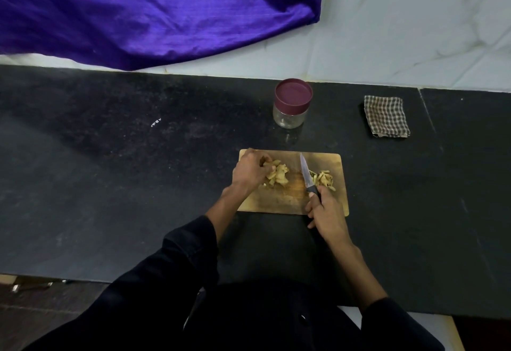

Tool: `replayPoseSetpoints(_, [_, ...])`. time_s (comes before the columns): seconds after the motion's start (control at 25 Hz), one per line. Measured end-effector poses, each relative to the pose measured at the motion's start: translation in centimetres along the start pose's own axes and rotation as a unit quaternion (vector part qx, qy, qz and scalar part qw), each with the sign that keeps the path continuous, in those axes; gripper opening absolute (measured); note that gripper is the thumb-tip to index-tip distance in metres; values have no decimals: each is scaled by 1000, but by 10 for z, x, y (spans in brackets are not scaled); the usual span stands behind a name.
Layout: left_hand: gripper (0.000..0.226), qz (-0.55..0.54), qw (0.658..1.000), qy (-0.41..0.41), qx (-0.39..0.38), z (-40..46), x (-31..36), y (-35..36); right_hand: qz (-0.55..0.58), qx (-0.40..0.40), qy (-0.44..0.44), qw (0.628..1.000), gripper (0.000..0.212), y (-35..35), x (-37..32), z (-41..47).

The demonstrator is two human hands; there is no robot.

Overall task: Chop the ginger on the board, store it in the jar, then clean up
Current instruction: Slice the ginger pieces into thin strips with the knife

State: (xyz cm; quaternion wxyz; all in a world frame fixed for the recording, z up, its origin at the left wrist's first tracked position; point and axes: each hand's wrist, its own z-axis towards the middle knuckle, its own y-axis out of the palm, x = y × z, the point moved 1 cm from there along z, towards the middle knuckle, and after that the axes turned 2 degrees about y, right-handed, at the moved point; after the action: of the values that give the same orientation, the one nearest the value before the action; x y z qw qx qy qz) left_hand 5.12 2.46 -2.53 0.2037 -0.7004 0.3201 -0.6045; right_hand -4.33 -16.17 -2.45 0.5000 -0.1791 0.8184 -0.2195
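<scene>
A wooden chopping board [279, 201] lies on the black counter in front of me. My left hand [250, 169] curls its fingers round a pile of sliced ginger [279, 176] on the board's left part. My right hand [327, 216] grips the black handle of a small knife [306, 175], blade pointing away from me between the two piles. Thin chopped ginger strips [325, 179] lie to the right of the blade. A clear jar [291, 104] with a maroon lid on stands behind the board.
A folded checked cloth [385, 117] lies on the counter [138, 171] at the back right. A purple fabric [152, 10] hangs over the white tiled wall at the back left. The counter's front edge runs just below my arms.
</scene>
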Motion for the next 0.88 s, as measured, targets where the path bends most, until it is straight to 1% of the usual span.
replayPoseSetpoints(0.08, [7, -28, 1000, -2, 3, 0, 0, -2, 2, 0, -4, 1000, 27, 0, 0, 0])
replayPoseSetpoints(0.24, [14, -61, 998, -4, 31, -1, -4, -7, 8, 2, -11, 1000, 27, 0, 0, 0])
replayPoseSetpoints(0.4, [12, -76, 995, 20, 68, -8, -3, -18, 18, 3, -12, 1000, 24, 1, 0, 0])
replayPoseSetpoints(0.44, [10, -71, 995, 29, 59, -11, 0, -17, 23, 3, -12, 1000, 23, 1, 0, 0])
replayPoseSetpoints(0.52, [11, -48, 998, 50, 4, -17, 12, -10, 32, 0, -10, 999, 18, 1, -1, 0])
replayPoseSetpoints(0.64, [16, 52, 990, 111, -74, -22, 33, 8, 46, -3, -10, 999, 14, -1, 0, 0])
replayPoseSetpoints(0.72, [17, 100, 984, 127, -78, -19, 41, 16, 55, -6, -14, 998, 13, -2, 1, -1])
replayPoseSetpoints(0.8, [16, 109, 983, 122, -80, -12, 44, 22, 64, -4, -19, 998, 14, -2, 2, -1])
replayPoseSetpoints(0.88, [15, 131, 979, 120, -101, -8, 46, 26, 66, -4, -19, 998, 16, -3, 3, 0])
